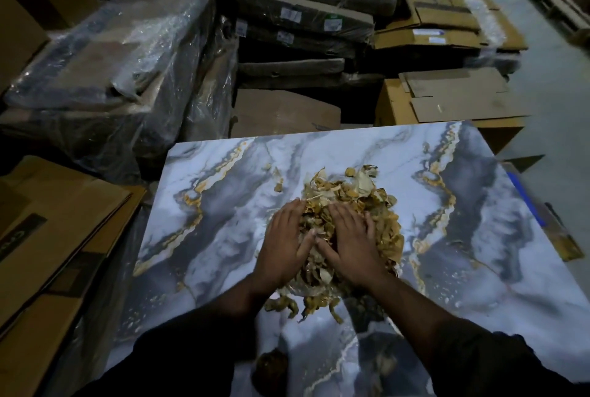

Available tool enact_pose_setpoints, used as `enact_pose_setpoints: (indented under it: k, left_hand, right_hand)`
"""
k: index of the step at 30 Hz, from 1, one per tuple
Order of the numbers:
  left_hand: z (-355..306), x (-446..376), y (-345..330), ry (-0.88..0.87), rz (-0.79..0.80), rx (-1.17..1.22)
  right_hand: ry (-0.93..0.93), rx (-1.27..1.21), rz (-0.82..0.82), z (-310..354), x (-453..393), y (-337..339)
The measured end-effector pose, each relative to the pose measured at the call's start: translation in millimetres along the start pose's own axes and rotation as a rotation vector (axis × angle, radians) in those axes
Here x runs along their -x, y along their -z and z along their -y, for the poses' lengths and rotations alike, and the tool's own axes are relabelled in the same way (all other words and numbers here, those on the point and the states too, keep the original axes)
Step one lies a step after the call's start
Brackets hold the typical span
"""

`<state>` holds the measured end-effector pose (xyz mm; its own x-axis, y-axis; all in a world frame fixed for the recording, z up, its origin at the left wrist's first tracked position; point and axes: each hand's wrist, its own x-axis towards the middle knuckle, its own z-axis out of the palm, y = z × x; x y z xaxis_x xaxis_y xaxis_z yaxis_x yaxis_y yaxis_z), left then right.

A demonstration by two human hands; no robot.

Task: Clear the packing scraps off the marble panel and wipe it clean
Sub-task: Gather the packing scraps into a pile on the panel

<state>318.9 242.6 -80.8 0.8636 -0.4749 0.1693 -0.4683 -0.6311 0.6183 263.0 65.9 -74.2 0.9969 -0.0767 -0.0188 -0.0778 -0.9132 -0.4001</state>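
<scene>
A glossy white, grey and gold marble panel (223, 205) lies flat in front of me. In its middle sits a heap of tan paper and cardboard packing scraps (360, 202). My left hand (284, 243) presses palm down on the heap's left side, fingers spread. My right hand (351, 246) lies flat on the heap's middle, fingers spread, thumb close to the left thumb. Both hands rest on the scraps without closing round them. A few loose scraps (306, 304) lie near my wrists, and one dark clump (271, 364) sits at the panel's near edge.
Flattened cardboard boxes (48, 237) lie left of the panel. Plastic-wrapped bundles (127, 61) and stacked wrapped slabs (303, 13) stand behind it. More cardboard boxes (453, 96) sit at the far right, beside grey floor (549, 77). A blue strip (526, 199) lies along the panel's right edge.
</scene>
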Motion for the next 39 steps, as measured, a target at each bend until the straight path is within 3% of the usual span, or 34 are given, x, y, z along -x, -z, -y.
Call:
enact_pose_setpoints:
  k: [7,11,15,18,21,31,35,39]
  left_hand:
    - [-1.0,-4.5,22.2,-0.017,-0.07,0.051]
    - [5.8,-11.0,28.6,-0.006,-0.036,0.067]
    - [9.5,-20.0,28.7,0.002,0.162,0.084]
    - [10.3,-25.1,31.4,-0.006,0.227,0.101]
    - [9.2,-26.2,38.1,-0.016,0.195,0.113]
    - [13.6,-16.9,50.1,-0.021,0.169,0.108]
    - [20.2,-22.1,43.0,-0.036,0.184,0.091]
    - [19.5,-18.9,37.7,-0.06,0.16,0.102]
  right_hand:
    - [-0.057,-0.069,-0.206,3.7,-0.5,19.7]
    - [-0.104,-0.07,-0.103,6.9,-5.3,20.7]
    - [-0.144,-0.011,-0.032,13.4,-4.2,19.5]
    - [-0.085,0.046,-0.196,24.7,10.0,20.4]
    - [0.053,0.042,-0.339,45.7,44.8,13.5]
    - [0.447,-0.125,-0.05,108.4,151.2,-57.3]
    - [0.411,-0.048,0.041,106.8,156.3,-77.0]
    - [0.253,-0.11,0.005,106.9,152.8,-87.1]
